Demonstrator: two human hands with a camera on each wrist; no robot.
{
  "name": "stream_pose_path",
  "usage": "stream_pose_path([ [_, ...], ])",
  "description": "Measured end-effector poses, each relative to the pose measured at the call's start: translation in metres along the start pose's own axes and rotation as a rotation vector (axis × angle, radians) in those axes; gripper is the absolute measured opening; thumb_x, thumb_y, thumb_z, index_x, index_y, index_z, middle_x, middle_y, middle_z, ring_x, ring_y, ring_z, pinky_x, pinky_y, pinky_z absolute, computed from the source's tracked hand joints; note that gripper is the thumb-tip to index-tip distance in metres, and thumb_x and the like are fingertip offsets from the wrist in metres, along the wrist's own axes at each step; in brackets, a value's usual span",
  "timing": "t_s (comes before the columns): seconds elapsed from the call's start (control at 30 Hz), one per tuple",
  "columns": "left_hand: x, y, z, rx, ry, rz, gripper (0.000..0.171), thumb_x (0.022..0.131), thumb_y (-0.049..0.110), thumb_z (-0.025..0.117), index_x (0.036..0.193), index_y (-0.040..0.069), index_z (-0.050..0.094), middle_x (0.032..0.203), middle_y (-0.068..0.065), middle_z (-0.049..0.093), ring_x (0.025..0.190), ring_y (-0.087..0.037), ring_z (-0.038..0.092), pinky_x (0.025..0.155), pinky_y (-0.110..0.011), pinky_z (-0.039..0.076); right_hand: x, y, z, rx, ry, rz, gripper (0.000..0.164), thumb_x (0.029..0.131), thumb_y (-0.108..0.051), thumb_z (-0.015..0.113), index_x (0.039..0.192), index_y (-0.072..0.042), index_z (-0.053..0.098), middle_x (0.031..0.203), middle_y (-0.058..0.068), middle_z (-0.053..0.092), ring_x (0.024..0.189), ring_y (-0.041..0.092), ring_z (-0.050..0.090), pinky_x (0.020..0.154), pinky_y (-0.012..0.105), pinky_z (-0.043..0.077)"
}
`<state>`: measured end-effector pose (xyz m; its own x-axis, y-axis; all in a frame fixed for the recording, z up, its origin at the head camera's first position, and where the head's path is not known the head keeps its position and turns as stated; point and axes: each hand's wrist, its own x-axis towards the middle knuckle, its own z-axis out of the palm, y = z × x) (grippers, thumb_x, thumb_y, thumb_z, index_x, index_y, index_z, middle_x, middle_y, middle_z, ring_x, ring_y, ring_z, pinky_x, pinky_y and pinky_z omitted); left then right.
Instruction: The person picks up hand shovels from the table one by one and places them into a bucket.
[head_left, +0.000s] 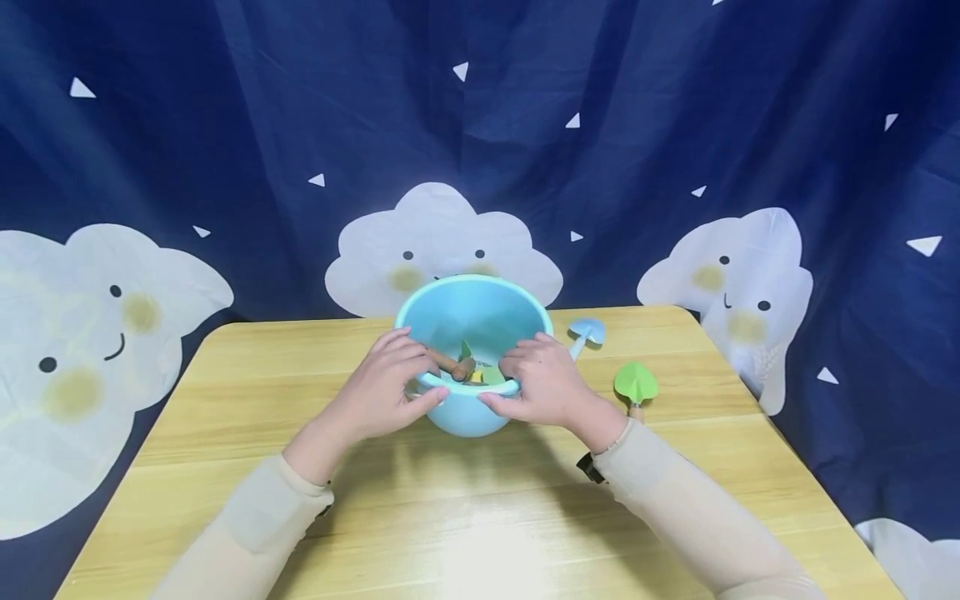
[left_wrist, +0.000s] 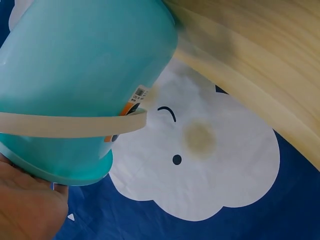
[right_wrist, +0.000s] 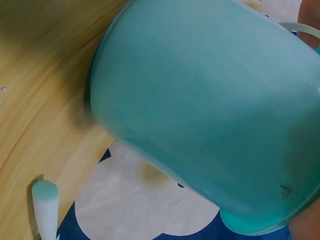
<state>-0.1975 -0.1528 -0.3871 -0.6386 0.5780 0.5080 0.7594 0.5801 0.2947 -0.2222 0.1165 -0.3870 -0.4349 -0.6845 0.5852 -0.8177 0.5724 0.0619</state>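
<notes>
A light blue bucket (head_left: 468,417) stands at the far middle of the table, its mouth facing me. My left hand (head_left: 386,379) grips the near rim on the left, thumb outside and fingers over the edge. On the right side of that rim, my right hand (head_left: 546,379) holds on in the same way. Inside lie wooden-handled tools (head_left: 442,361) and a green piece (head_left: 492,375), partly hidden by the near rim. The left wrist view shows a pale carrying handle (left_wrist: 70,125) across the bucket's side and a barcode label (left_wrist: 139,93).
To the bucket's right lies a small blue shovel (head_left: 588,331). A green shovel (head_left: 636,382) rests nearer, beside my right forearm, which covers part of its handle. Behind the wooden table (head_left: 450,500) hangs a dark blue curtain (head_left: 390,100) with white clouds.
</notes>
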Motion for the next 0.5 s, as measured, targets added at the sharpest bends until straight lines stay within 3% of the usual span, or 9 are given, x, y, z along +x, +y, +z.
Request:
stream_pose_path([
  [0.13, -0.0002, -0.0014, 0.0031, -0.007, 0.023, 0.016, 0.026, 0.095, 0.043, 0.062, 0.083, 0.019, 0.062, 0.106, 0.006, 0.071, 0.107, -0.019, 0.062, 0.115, -0.052, 0.024, -0.0003, -0.0009, -0.0014, 0.005, -0.013, 0.009, 0.064, 0.093, -0.073, 0.029, 0.058, -0.021, 0.035, 0.055, -0.010, 0.030, 0.052, 0.012, 0.029, 0.056, 0.032, 0.026],
  [0.5, 0.0009, -0.0035, 0.0054, 0.020, 0.000, 0.038, 0.026, 0.097, 0.045, 0.057, 0.093, 0.020, 0.064, 0.110, 0.008, 0.070, 0.102, -0.018, 0.053, 0.108, -0.049, 0.027, -0.0019, -0.0046, -0.0037, 0.026, -0.051, 0.057, 0.063, 0.094, -0.073, 0.029, 0.067, -0.020, 0.046, 0.062, -0.010, 0.040, 0.061, 0.013, 0.038, 0.068, 0.035, 0.033],
])
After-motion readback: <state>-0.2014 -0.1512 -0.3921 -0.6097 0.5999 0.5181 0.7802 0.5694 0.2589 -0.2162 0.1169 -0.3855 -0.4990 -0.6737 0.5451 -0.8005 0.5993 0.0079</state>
